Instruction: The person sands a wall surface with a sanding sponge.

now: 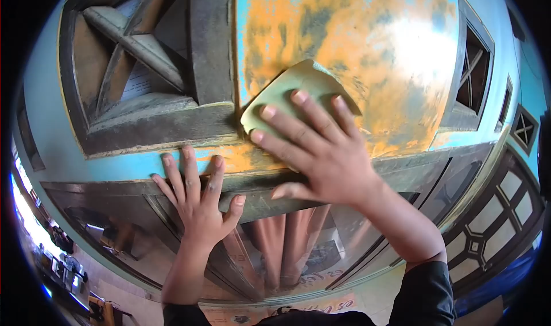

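Note:
My right hand lies flat with fingers spread over a sheet of sandpaper, its pale greenish back facing me. The sheet is pressed to a wall panel of patchy orange, grey and light blue paint, and one corner of it lifts a little at the top. Lower left, my left hand is spread against the light blue strip and the dark wooden frame below it. Nothing is in my left hand.
A wooden vent with crossed bars is set in the wall at upper left, another vent at right. Below are glass panes with a reddish-brown curtain behind. A dark door with pale panels stands at right.

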Tool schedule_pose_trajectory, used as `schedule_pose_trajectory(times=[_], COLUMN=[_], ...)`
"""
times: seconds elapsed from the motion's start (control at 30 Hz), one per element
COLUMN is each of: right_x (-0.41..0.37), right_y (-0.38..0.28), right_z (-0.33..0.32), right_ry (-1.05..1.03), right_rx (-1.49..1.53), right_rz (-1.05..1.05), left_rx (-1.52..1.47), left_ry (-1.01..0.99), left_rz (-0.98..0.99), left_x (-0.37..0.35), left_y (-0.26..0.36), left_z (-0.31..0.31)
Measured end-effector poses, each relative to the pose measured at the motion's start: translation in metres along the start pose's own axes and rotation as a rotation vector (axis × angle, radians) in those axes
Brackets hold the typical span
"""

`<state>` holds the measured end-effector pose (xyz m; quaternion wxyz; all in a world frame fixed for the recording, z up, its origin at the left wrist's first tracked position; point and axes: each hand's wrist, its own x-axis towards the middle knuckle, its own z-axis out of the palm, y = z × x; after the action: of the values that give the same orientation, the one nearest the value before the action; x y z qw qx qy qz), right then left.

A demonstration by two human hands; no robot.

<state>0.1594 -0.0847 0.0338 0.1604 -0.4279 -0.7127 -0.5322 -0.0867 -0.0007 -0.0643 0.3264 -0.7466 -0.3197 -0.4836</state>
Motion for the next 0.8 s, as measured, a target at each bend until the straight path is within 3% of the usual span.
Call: schedule_pose_trajectory(times=[0.1, 0.2, 0.23, 0.33, 0.37, 0.43, 0.5, 0.57, 0.63, 0.7, 0.77, 0.8], right_x=[-0.024, -0.062, -0.052, -0.043, -0.051, -0.078, -0.112, -0.143, -0.128, -0.124, -0.143, -0.157], right_y=[0.052, 0.099, 0.082, 0.007, -0.005, 0.02, 0.065, 0.101, 0.076, 0.038, 0.043, 0.063], right_z=[-0.015, -0.005, -0.004, 0.0, 0.008, 0.005, -0.001, 0.004, 0.006, 0.008, 0.013, 0.01], right_ry=[0.097, 0.343, 0.374, 0.064, -0.002, 0.009, 0.123, 0.317, 0.293, 0.059, -0.006, 0.002], right_rx=[-0.137, 0.003, -0.04, 0.023, 0.065, 0.024, -0.044, 0.128, 0.067, 0.175, 0.083, 0.067], right_rz=[0.256, 0.58, 0.571, 0.374, 0.294, 0.335, 0.578, 0.823, 0.756, 0.481, 0.364, 0.472], left_rx=[-0.067, -0.105, -0.104, -0.082, -0.066, -0.056, -0.042, -0.029, -0.044, -0.059, -0.051, -0.038], left_ry=[-0.018, -0.033, -0.062, -0.127, -0.143, -0.131, -0.122, -0.125, -0.138, -0.183, -0.182, -0.181], left_rz=[-0.034, -0.014, 0.001, 0.082, 0.11, 0.092, 0.101, 0.102, 0.113, 0.126, 0.157, 0.167], left_x=[-0.004, -0.008, -0.007, 0.001, 0.006, 0.007, 0.008, 0.01, 0.02, 0.034, 0.047, 0.052], left_y=[0.002, 0.01, 0.018, 0.04, 0.045, 0.049, 0.052, 0.061, 0.079, 0.101, 0.116, 0.12], left_z=[0.001, 0.001, 0.001, -0.001, -0.002, -0.001, 0.002, 0.005, 0.007, 0.006, 0.006, 0.006])
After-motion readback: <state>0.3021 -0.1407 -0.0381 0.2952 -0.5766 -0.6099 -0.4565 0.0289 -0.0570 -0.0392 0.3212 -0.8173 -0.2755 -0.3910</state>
